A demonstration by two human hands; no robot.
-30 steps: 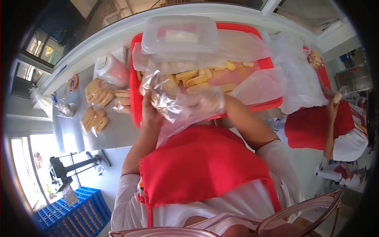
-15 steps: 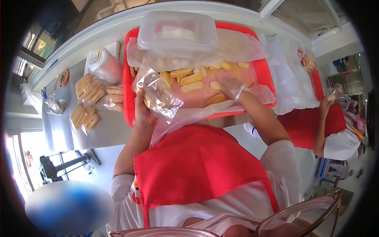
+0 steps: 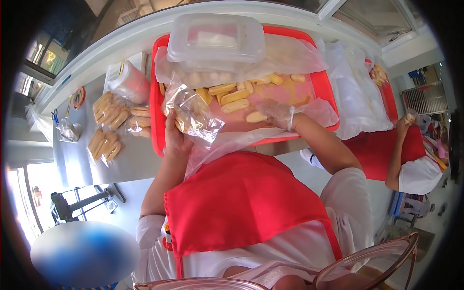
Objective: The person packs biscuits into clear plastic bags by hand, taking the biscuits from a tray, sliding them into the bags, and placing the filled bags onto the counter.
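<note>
My left hand [image 3: 175, 135] is closed on the edge of a clear plastic bag [image 3: 195, 116] with ladyfinger biscuits inside, held over the left side of a red tray [image 3: 157, 104]. Over the tray's right half, my right hand [image 3: 278, 114] wears a clear glove. Its fingers are closed on a ladyfinger [image 3: 256, 117] lying low over the pink tray liner; the fingertips are partly hidden. More loose ladyfingers [image 3: 235, 106] lie to the left of that hand and behind it.
A lidded translucent container [image 3: 216, 41] stands on paper at the tray's back. Filled biscuit bags [image 3: 104, 143], a plastic-wrapped roll [image 3: 130, 82], scissors [image 3: 54, 116] and orange tape [image 3: 79, 96] lie left. A co-worker's hand [image 3: 403, 123] is by another red tray [image 3: 389, 101] at right.
My right hand has shifted a little left and towards me, and a ladyfinger near it has turned over, pale side up. The left hand and bag have barely moved.
</note>
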